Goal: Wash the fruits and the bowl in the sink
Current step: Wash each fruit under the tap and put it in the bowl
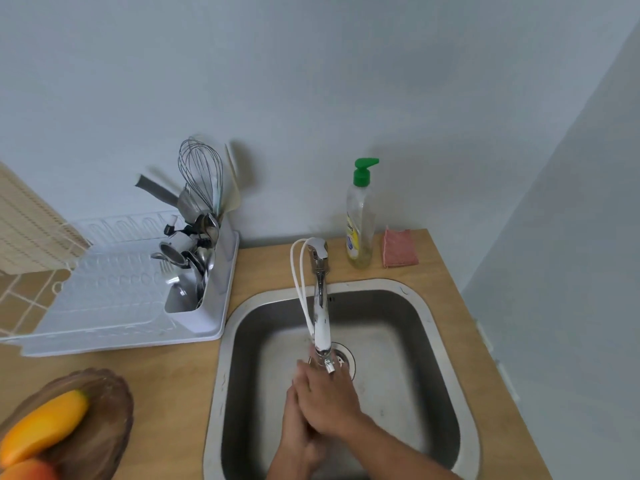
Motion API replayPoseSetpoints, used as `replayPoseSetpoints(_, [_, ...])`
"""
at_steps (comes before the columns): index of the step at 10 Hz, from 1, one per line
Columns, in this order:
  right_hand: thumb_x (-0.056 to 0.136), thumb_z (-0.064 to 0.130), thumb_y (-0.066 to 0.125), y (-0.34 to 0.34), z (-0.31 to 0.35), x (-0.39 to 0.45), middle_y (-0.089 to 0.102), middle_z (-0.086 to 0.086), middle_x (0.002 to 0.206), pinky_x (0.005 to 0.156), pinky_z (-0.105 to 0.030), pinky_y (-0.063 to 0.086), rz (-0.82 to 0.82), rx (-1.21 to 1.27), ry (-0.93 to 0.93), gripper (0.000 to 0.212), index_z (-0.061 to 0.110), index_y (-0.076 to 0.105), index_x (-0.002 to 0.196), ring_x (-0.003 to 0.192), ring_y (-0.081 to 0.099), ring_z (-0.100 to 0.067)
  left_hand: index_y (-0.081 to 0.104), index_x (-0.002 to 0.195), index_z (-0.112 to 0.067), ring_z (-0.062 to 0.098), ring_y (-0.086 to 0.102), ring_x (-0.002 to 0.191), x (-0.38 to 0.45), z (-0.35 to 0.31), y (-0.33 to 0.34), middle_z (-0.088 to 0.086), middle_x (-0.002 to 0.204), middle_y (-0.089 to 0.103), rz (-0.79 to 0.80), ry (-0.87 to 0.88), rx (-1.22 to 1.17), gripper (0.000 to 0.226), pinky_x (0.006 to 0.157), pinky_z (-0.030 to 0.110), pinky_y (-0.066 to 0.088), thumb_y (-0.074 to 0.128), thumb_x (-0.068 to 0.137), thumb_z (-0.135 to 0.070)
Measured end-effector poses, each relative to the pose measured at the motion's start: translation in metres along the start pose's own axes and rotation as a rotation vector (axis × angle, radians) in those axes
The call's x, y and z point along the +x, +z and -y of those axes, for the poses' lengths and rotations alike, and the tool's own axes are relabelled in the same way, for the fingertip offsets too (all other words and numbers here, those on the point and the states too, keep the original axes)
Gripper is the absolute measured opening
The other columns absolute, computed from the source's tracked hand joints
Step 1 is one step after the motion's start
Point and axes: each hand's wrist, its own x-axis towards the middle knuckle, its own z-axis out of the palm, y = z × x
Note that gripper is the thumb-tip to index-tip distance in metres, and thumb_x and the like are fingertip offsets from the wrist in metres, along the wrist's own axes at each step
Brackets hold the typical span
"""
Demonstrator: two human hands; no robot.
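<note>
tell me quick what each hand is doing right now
Left hand: open, holding nothing, mostly covered.
Right hand: open, holding nothing, laid over the left one under the faucet.

A wooden counter (pixel 194 375) holds a steel sink (pixel 437 308). Left of the sink sit a white dish rack (pixel 114 306) and a brown fruit bowl (pixel 107 424). Behind the sink stand a soap bottle (pixel 360 230) and a pink sponge (pixel 400 249).

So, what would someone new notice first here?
The right hand lies over the left hand under the faucet, in the steel sink. A soap bottle with a green pump stands behind the sink on the wooden counter, and a yellow fruit lies in a brown bowl at lower left.
</note>
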Motion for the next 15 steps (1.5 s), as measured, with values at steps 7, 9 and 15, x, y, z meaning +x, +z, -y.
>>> replayPoseSetpoints(7, [0.085,0.066,0.057,0.018,-0.024,-0.014,0.065,0.002,0.133,0.108,-0.043,0.045,-0.126,0.842,0.549,0.07,0.035,0.041,0.146,0.119,0.063,-0.02,0.075,0.113,-0.009,0.035,0.07,0.105,-0.017,-0.008,-0.002,0.017,0.112,0.076,0.092,0.033,-0.129,0.045,0.086,0.043,0.056,0.062,0.091,-0.046])
replayPoseSetpoints(9, [0.076,0.065,0.054,0.003,-0.018,0.007,0.061,0.008,0.139,0.111,-0.046,0.042,0.0,0.436,0.444,0.078,0.031,0.041,0.145,0.128,0.059,-0.023,0.075,0.11,-0.012,0.038,0.07,0.106,-0.013,-0.003,-0.009,0.022,0.118,0.072,-0.002,0.201,-0.093,0.047,0.087,0.054,0.059,0.051,0.095,-0.049])
replayPoseSetpoints(15, [0.109,0.042,0.032,0.004,-0.023,-0.01,0.005,0.007,0.169,0.122,-0.04,0.026,-0.011,0.452,0.276,0.057,0.036,0.015,0.163,0.157,0.019,-0.02,0.078,0.103,-0.015,0.026,0.077,0.095,-0.012,-0.044,0.0,0.011,0.103,0.079,0.086,0.289,0.337,0.044,0.081,0.039,0.061,0.046,0.102,-0.046])
